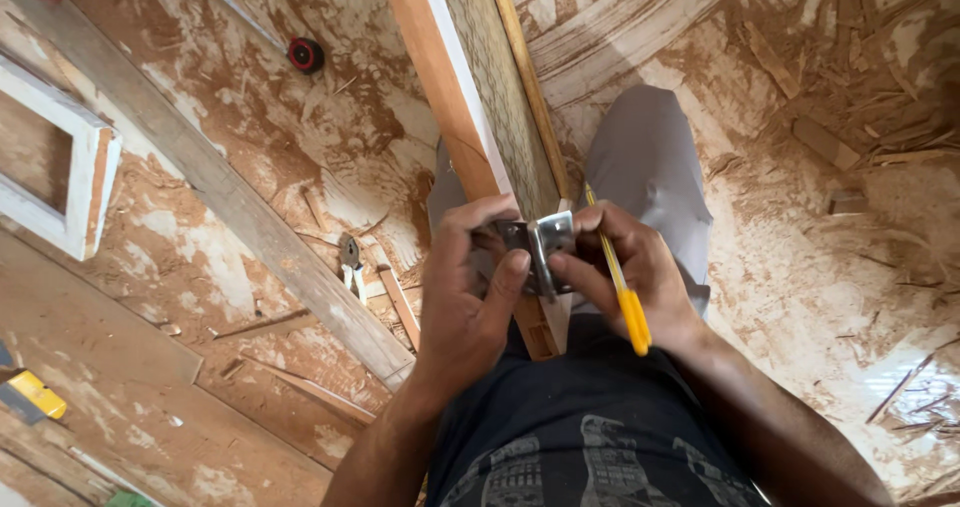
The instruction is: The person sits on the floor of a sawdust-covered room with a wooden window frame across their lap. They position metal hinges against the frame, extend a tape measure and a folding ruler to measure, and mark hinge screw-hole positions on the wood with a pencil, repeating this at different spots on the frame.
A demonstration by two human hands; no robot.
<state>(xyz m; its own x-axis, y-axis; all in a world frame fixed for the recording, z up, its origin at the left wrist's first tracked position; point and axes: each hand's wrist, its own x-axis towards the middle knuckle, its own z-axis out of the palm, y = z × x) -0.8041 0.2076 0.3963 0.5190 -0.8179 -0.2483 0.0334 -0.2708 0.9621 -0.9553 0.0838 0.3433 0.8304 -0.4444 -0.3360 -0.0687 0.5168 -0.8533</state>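
Left hand (470,287) and right hand (625,267) both pinch shiny folded metal hinge (540,252) against long wooden board edge (470,97); right fingers also grip yellow pencil (625,297)

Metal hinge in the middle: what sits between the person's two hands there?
In the head view, the metal hinge sits between the left hand and right hand, pressed on the wooden board's edge.

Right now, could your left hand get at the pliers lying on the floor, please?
Probably not straight away: the left hand is pressed on the metal hinge at the wooden board. The pliers lie apart to its left with nothing covering them, so it would need to let go first.
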